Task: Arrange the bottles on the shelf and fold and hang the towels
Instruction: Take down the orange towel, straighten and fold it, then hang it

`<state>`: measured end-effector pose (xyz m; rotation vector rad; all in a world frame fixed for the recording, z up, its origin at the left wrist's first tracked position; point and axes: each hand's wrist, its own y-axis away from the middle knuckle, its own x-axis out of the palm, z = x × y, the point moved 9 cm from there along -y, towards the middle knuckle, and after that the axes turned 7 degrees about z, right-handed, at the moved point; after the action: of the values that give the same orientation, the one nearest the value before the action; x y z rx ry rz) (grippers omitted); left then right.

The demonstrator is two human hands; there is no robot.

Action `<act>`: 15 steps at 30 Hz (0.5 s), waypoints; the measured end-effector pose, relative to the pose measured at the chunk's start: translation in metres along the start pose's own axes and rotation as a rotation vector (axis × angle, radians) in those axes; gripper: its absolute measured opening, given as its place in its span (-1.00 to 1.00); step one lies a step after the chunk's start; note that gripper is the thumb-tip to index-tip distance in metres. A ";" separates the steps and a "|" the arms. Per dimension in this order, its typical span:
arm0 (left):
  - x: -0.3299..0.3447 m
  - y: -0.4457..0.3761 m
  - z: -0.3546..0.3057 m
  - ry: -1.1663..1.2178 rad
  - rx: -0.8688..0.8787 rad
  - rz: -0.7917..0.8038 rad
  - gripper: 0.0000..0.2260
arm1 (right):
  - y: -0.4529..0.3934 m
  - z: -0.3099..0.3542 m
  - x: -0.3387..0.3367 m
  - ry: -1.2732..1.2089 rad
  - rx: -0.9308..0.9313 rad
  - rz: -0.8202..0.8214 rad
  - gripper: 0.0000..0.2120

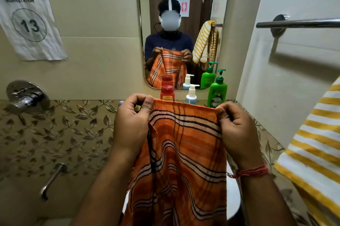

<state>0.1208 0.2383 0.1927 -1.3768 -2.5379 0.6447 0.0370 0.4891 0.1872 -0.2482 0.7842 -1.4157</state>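
Observation:
An orange checked towel (182, 156) hangs in front of me, held up by its top edge. My left hand (133, 122) pinches the top left corner and my right hand (237, 126) pinches the top right corner. Behind the towel, under the mirror, stand three bottles: a red one (167, 93), a white pump bottle (191, 95) and a green pump bottle (217, 91). A yellow-and-white striped towel (312, 144) hangs at the right edge, below the steel towel bar (298, 23).
A mirror (184, 29) on the wall reflects me and the towels. A chrome tap valve (25, 95) and a spout (52, 179) are fixed on the left wall. A paper sign with number 13 (29, 21) hangs upper left.

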 end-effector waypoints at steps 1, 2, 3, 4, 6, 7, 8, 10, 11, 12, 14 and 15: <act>-0.001 0.000 -0.001 -0.032 0.003 -0.001 -0.86 | 0.000 0.003 0.001 -0.045 -0.005 0.005 -0.81; 0.001 0.000 -0.003 -0.066 0.009 0.014 -0.89 | 0.000 0.006 0.006 -0.079 -0.009 0.041 -0.80; 0.005 0.001 -0.006 -0.096 0.018 0.066 -0.93 | 0.000 0.011 0.014 -0.088 -0.021 0.107 -0.78; 0.014 0.003 -0.008 -0.117 0.024 0.166 -0.87 | 0.001 0.018 0.024 -0.076 -0.045 0.192 -0.78; 0.041 0.008 -0.007 -0.089 0.016 0.462 -0.58 | 0.002 0.034 0.044 -0.035 -0.105 0.349 -0.81; 0.054 0.014 -0.009 -0.099 0.015 0.600 -0.49 | 0.003 0.040 0.051 -0.034 -0.130 0.403 -0.84; 0.064 0.020 -0.009 -0.129 0.027 0.704 -0.49 | 0.004 0.045 0.056 -0.054 -0.146 0.441 -0.84; 0.070 0.024 -0.007 -0.182 0.043 0.770 -0.68 | 0.004 0.050 0.061 -0.090 -0.159 0.482 -0.84; 0.067 0.022 -0.005 -0.164 0.033 0.745 -0.80 | 0.004 0.050 0.062 -0.091 -0.165 0.488 -0.82; 0.063 0.020 -0.003 -0.120 0.023 0.707 -0.84 | 0.004 0.049 0.061 -0.097 -0.165 0.491 -0.79; 0.052 0.016 0.001 -0.060 0.024 0.638 -0.78 | 0.006 0.041 0.062 -0.221 -0.101 0.528 -0.77; 0.048 0.015 0.000 -0.048 0.031 0.603 -0.78 | 0.009 0.035 0.064 -0.339 -0.041 0.564 -0.78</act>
<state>0.1056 0.2852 0.1832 -2.1529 -2.1125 0.8068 0.0633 0.4200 0.1853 -0.2645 0.5437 -0.7986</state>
